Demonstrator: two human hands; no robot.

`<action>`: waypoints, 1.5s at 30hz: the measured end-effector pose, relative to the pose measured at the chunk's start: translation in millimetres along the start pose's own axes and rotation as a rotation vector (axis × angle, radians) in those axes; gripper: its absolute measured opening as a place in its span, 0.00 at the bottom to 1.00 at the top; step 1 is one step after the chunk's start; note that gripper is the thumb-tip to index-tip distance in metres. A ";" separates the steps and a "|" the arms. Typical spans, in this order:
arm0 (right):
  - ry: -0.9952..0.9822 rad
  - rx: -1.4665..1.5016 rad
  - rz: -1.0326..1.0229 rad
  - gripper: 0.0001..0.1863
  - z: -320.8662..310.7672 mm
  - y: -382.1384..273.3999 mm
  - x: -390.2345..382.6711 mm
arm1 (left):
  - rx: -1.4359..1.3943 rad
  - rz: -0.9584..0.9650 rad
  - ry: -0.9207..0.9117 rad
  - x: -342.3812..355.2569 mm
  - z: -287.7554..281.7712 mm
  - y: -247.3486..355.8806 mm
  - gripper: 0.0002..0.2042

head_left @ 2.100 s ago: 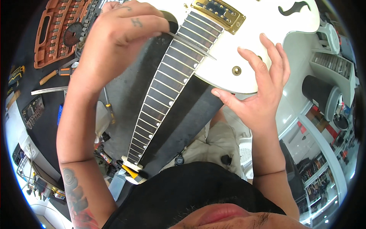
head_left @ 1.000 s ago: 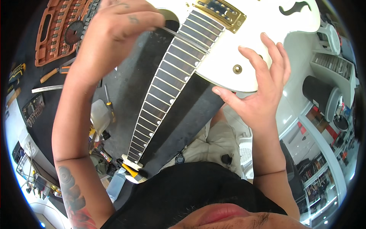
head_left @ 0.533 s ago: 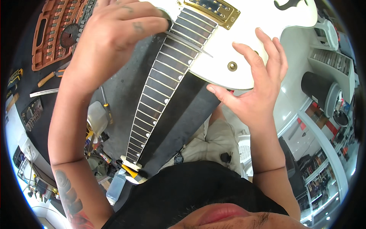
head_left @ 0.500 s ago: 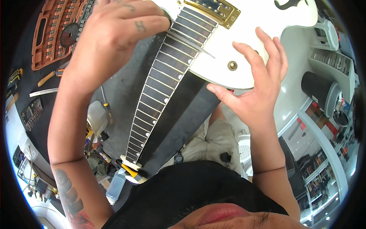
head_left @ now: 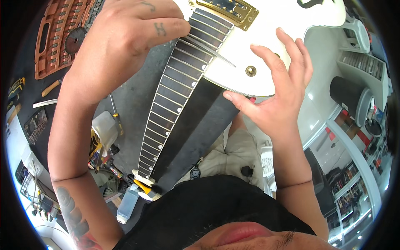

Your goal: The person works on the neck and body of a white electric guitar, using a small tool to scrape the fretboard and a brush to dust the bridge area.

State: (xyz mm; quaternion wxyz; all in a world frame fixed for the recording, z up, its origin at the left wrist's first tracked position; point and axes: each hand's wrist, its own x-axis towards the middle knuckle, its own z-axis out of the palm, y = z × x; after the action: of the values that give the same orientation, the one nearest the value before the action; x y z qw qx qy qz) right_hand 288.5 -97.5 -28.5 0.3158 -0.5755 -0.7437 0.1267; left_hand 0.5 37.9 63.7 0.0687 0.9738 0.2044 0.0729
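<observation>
A white electric guitar (head_left: 271,50) is laid on the grey counter (head_left: 133,96), its body toward the top of the view and its neck running down toward the person. The dark fretboard (head_left: 175,96), crossed by light fret lines and marked with pale dots along one edge, ends at a pale nut (head_left: 143,177) near the lower left. A gold-coloured pickup (head_left: 227,10) is mounted on the body just past the end of the fretboard.

The left hand (head_left: 129,37) is held over the upper frets. Its fingers are curled and pressed together around a thin metal blade (head_left: 208,50), which is laid slanting across the fretboard and projects onto the white body. The right hand (head_left: 275,91) is rested on the lower edge of the guitar body; its fingers are spread and extended, with the thumb set against the body's rim and nothing gripped. A small round metal fitting (head_left: 250,71) is seen on the body between the two hands.

An orange tool case (head_left: 58,37) is placed on the counter at the upper left, well apart from the guitar. A translucent plastic bottle (head_left: 104,129) is stood beside the neck.
</observation>
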 end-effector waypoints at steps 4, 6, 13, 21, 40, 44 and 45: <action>-0.016 -0.007 -0.003 0.46 0.3 2.0 -1.5 | 0.028 -0.101 -0.098 -21.6 -12.4 -30.0 0.15; -0.010 0.004 0.002 0.45 1.0 -0.3 -0.7 | 0.028 -0.087 -0.061 -21.2 -4.6 -24.9 0.16; -0.030 0.004 -0.008 0.46 0.0 -0.4 -1.3 | 0.023 -0.121 -0.086 -28.4 -15.6 -25.4 0.16; -0.038 0.006 0.015 0.47 2.5 -2.8 0.3 | 0.027 -0.122 -0.077 -30.4 -13.4 -23.5 0.16; -0.031 0.106 -0.020 0.40 -9.2 -3.3 2.6 | -0.435 -0.707 0.394 -91.4 -64.2 -39.0 0.10; -0.013 0.061 -0.025 0.33 -26.6 3.7 3.5 | -0.712 -0.784 0.975 -22.5 -33.4 26.2 0.06; 0.024 0.065 -0.035 0.31 -32.5 1.1 7.0 | -0.960 -0.778 1.065 -26.4 -18.2 47.2 0.11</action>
State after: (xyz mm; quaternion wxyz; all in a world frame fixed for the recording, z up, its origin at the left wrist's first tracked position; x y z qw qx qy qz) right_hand 308.5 -96.3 -1.8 0.3455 -0.5533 -0.7453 0.1383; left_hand -8.3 -13.8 86.2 0.3926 0.5323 0.4798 0.5765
